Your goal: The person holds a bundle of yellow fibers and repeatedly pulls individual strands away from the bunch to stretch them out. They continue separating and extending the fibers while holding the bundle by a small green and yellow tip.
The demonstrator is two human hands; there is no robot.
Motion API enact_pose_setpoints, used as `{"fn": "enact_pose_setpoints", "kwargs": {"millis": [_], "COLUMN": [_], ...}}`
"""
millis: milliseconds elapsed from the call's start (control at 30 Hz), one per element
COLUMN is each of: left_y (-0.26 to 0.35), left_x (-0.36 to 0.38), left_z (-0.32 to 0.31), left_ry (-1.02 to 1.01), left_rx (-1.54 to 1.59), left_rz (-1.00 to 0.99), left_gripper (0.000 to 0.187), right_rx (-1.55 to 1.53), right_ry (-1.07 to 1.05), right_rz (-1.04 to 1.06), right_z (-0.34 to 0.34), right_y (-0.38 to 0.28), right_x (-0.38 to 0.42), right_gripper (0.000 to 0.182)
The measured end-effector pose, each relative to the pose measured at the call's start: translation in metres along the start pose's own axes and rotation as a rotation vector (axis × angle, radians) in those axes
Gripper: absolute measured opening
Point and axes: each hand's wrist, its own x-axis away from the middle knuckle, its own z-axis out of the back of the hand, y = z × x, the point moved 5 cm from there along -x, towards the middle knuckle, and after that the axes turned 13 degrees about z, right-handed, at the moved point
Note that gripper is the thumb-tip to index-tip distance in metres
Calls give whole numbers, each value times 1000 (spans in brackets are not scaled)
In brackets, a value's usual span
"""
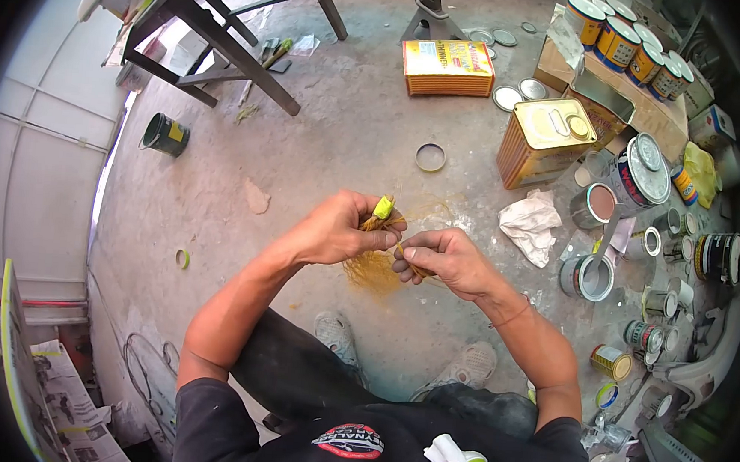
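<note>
Left hand (pixel 336 229) is gripping a small bundle of yellowish fibres (pixel 377 221), grip closed tight around it, a bright yellow-green tip sticking out above my fingers. Right hand (pixel 441 260) is pinching the other end of the strands, thumb and fingertips closed on them, just beside the left hand. Both hands are holding it up over the floor in front of my knees.

Right below the hands, a yellow stain (pixel 371 271) is showing on the concrete floor (pixel 344 118). My shoes (pixel 337 332) are sitting just under that.

To the right, a crumpled white rag (pixel 531 225) is lying near an open paint tin (pixel 587 276) with a stick in it. More small tins are crowding the right edge. Further out, a large gold rectangular can (pixel 548 140) is standing beside a cardboard box (pixel 644 109) loaded with blue-and-yellow cans. A loose ring lid (pixel 431 157) is lying on the floor ahead of my hands. A dark bucket (pixel 165 134) is standing off left, near the legs of a wooden desk (pixel 220 36).
</note>
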Motion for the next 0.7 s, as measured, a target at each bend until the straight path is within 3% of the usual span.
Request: {"fn": "enact_pose_setpoints", "kwargs": {"millis": [67,200,300,400,533,700], "left_y": [-2,-1,0,1,0,-30], "left_x": [-3,-1,-1,3,8,39], "left_z": [-5,-6,-5,16,63,173], "left_ry": [-66,-10,60,232,517,1035], "left_rx": [-27,-17,26,62,203,354], "left_rz": [-43,-3,-60,-47,-239,-446], "left_gripper": [23,23,23,22,22,22], "right_rx": [74,58,-151,-146,175,385], "right_ry": [-20,85,177,205,260,327], "right_rz": [22,47,-32,-76,-8,7], "right_z": [2,4,3,7,20,54], "right_y": [1,5,11,17,11,20], "right_x": [1,0,3,10,20,33], "right_gripper": [23,22,21,24,25,25]}}
